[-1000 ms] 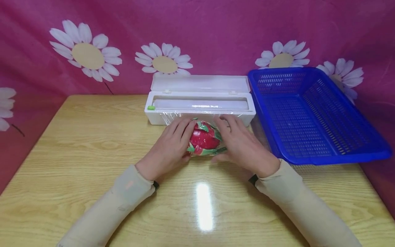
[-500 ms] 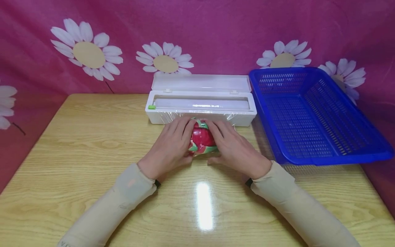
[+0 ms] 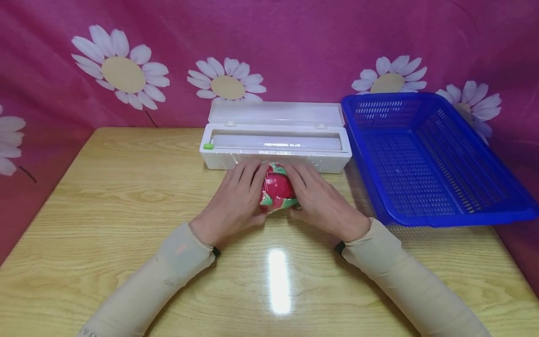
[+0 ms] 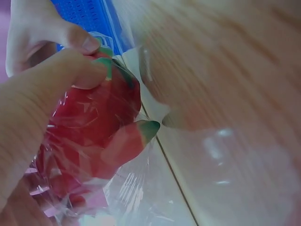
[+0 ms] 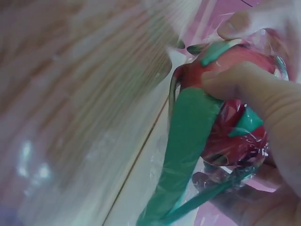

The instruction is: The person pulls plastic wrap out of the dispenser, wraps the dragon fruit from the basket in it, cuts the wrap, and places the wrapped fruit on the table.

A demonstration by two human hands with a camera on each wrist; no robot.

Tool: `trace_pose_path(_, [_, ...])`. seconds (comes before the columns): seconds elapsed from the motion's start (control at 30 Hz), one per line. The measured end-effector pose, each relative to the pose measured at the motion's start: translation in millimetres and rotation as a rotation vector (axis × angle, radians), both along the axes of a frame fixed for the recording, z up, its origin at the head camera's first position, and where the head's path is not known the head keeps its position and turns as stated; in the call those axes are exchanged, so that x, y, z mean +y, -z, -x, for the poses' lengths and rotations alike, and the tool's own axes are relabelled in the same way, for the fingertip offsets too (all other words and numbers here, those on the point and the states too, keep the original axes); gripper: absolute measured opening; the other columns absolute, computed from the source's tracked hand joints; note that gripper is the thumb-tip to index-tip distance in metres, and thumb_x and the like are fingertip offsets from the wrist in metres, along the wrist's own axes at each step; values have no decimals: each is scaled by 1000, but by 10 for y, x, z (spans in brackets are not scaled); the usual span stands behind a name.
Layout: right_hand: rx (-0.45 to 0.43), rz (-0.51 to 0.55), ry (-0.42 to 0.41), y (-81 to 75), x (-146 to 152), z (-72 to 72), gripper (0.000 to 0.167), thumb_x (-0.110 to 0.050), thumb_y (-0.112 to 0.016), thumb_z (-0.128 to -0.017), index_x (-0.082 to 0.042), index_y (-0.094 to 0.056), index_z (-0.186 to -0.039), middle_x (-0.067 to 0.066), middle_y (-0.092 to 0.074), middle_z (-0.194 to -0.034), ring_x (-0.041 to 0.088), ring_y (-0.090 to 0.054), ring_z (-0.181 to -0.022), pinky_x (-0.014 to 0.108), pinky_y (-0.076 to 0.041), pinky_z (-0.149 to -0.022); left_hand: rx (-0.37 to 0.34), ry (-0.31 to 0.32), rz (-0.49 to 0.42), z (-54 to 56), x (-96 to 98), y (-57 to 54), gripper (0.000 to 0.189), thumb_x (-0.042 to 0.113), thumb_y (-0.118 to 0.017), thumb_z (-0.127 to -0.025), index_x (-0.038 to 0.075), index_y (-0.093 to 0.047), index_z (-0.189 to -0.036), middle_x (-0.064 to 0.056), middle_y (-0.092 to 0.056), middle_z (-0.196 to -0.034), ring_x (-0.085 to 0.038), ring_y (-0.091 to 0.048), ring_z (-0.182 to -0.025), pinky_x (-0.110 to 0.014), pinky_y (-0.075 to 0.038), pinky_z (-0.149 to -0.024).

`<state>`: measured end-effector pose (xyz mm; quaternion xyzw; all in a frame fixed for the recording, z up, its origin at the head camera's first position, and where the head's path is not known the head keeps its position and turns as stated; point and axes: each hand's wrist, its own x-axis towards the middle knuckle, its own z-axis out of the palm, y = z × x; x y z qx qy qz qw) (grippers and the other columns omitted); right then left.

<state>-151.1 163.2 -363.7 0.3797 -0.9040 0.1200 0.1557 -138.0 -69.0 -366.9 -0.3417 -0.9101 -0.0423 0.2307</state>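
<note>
A red dragon fruit (image 3: 280, 186) with green scales lies between both hands, wrapped in clear cling film (image 4: 127, 188). My left hand (image 3: 233, 199) grips its left side, the thumb over it in the left wrist view. On the other side my right hand (image 3: 322, 201) holds it too, with the thumb across the red skin (image 5: 235, 66) and the fingers beneath in the right wrist view. Just behind stands a white cling film dispenser (image 3: 275, 161), lid up, with the film roll (image 3: 278, 142) inside. Film stretches from its front edge to the fruit.
A deep blue plastic basket (image 3: 421, 219) stands at the right, close to the dispenser. A small green slider (image 3: 208, 146) sits at the dispenser's left end. Behind the wooden table (image 3: 126, 196) hangs a pink cloth (image 3: 294, 42) with white daisies.
My right hand has moved left and closed in on the dragon fruit, its fingers now against the side. The left hand has stayed nearly in place. The film creases at the dispenser have shifted.
</note>
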Motion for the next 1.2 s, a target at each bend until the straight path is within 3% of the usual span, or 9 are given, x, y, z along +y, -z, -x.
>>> trace_pose_path(0.17, [22, -8, 11, -10, -15, -26, 85, -16, -86, -75, 4, -44, -146, 17, -56, -132, 32, -56, -124, 45, -54, -110, -19, -16, 5, -13, 5, 16, 106, 49, -88, -76, -5, -37, -151, -20, -49, -148, -34, -47, -136, -44, -49, -110])
trace_pose_path(0.43, [29, -38, 42, -66, -6, -95, 86, -23, -84, -75, 3, -45, -147, 16, -59, -129, 30, -61, -116, 44, -61, -97, 22, -26, 16, -39, 8, -45, 101, 50, -83, -76, -4, -40, -150, -19, -53, -145, -33, -52, -130, -42, -52, -106])
trace_pose_path(0.67, [24, 7, 5, -125, 10, -96, 101, -30, -90, -74, -2, -35, -155, 15, -59, -131, 30, -61, -121, 46, -60, -101, 74, 25, -46, -50, -44, -132, 101, 53, -83, -74, -5, -43, -146, -21, -55, -141, -34, -54, -128, -44, -53, -109])
trace_pose_path(0.87, [36, 6, -25, -122, -2, -94, 123, -44, -98, -66, -4, -29, -159, 17, -51, -147, 33, -56, -134, 48, -53, -111, 69, 28, -56, -54, -77, -176, 103, 56, -85, -72, -6, -45, -145, -22, -58, -136, -34, -56, -123, -44, -53, -109])
trace_pose_path(1.2, [132, -56, -12, -65, -12, -90, 104, -24, -93, -77, -1, -31, -158, 19, -55, -143, 35, -57, -131, 48, -53, -111, 43, 16, -55, -52, -82, -180, 104, 57, -83, -73, -5, -44, -147, -20, -57, -135, -33, -56, -121, -43, -55, -105])
